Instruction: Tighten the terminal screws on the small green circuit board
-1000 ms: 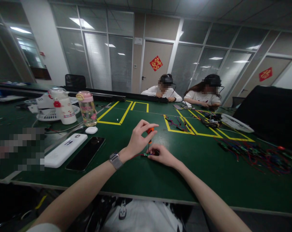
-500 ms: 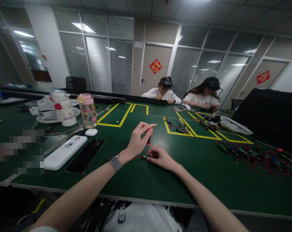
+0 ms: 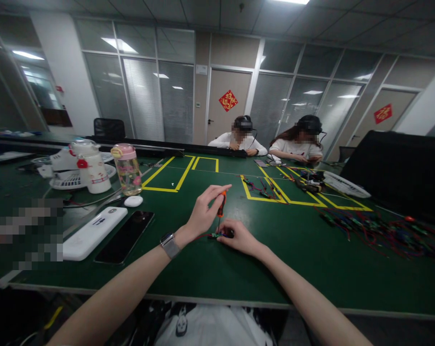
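Our left hand (image 3: 203,214) pinched the orange screwdriver (image 3: 221,204) upright; our right hand (image 3: 239,235) pressed the small wired board (image 3: 217,235) onto the green table (image 3: 304,259). Board looked light, fragile; we held its edges.

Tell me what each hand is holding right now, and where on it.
The left hand grips a small screwdriver by its orange handle, tip pointing down. The right hand pins a small wired part to the green table by its end.
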{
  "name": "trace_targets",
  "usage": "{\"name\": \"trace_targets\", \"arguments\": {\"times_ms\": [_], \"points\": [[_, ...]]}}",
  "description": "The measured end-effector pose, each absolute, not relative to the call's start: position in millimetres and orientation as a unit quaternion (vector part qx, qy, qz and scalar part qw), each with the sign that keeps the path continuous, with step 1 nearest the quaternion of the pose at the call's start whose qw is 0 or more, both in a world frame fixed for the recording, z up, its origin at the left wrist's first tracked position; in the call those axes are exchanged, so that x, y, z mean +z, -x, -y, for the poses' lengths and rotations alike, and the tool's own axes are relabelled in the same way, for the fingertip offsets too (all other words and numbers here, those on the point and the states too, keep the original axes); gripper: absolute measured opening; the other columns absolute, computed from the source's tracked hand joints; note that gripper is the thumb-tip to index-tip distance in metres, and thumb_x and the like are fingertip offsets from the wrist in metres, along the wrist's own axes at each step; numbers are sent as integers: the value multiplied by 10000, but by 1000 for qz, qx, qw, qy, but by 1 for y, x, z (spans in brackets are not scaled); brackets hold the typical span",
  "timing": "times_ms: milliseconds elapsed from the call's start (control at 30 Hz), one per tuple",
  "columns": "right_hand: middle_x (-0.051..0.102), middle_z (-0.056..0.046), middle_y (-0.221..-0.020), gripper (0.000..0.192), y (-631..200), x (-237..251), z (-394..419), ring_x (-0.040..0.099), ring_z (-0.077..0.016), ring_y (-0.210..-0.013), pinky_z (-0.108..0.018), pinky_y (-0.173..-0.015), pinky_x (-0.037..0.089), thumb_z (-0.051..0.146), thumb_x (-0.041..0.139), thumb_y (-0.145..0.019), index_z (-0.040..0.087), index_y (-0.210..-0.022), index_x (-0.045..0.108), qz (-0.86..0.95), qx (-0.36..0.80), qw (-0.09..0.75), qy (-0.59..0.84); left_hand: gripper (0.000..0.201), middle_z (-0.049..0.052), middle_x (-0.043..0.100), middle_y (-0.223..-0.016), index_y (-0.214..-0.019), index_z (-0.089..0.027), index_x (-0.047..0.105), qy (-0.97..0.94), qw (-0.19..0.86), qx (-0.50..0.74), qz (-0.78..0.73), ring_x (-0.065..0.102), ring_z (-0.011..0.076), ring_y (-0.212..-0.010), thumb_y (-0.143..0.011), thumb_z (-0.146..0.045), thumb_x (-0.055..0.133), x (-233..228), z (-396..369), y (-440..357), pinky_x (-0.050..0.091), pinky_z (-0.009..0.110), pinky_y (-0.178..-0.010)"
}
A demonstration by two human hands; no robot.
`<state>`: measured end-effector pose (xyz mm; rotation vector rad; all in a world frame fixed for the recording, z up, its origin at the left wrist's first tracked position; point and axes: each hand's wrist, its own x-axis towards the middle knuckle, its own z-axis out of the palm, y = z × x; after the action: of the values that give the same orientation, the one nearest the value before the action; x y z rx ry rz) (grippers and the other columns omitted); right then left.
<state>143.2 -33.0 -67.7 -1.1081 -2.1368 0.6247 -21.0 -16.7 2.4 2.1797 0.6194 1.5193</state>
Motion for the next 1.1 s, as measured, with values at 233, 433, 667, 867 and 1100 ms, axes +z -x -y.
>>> {"name": "trace_targets", "arguments": {"times_ms": [233, 433, 667, 867, 1100], "points": [[566, -2, -779, 141, -141, -67, 35, 533, -128, -690, -244, -642, 421, 68, 689, -712, 162, -817, 688, 804, 244, 330, 429, 272, 35, 602, -919, -1156, -223, 645, -767, 198, 563, -235, 580, 140, -822, -894, -243, 576, 1, 16, 20, 493, 268, -762], [559, 2, -770, 138, -142, -68, 33, 528, -123, -684, -236, -633, 422, 59, 663, -722, 158, -817, 682, 800, 267, 333, 421, 317, 59, 616, -1073, -1237, -238, 596, -778, 213, 547, -223, 601, 155, -956, -953, -224, 455, 3, 19, 20, 480, 285, -849], [569, 3, -760, 132, -142, -69, 34, 523, -124, -684, -236, -636, 415, 61, 659, -726, 153, -820, 668, 796, 278, 342, 416, 212, 22, 565, -894, -1078, -216, 663, -767, 156, 575, -238, 565, 137, -816, -874, -211, 604, 2, 21, 18, 471, 258, -746], [546, 13, -742, 163, -142, -69, 33, 502, -114, -653, -228, -610, 401, 40, 652, -710, 151, -827, 674, 800, 269, 337, 416, 299, 40, 576, -1029, -1215, -246, 600, -789, 183, 541, -227, 576, 144, -934, -950, -207, 466, 3, 20, 20, 460, 282, -850], [548, 10, -773, 185, -143, -71, 32, 509, -117, -675, -231, -624, 413, 35, 667, -688, 162, -823, 672, 800, 266, 340, 416, 272, 12, 568, -880, -1134, -225, 646, -784, 137, 561, -228, 559, 134, -809, -864, -205, 622, 1, 20, 18, 464, 263, -755]]}}
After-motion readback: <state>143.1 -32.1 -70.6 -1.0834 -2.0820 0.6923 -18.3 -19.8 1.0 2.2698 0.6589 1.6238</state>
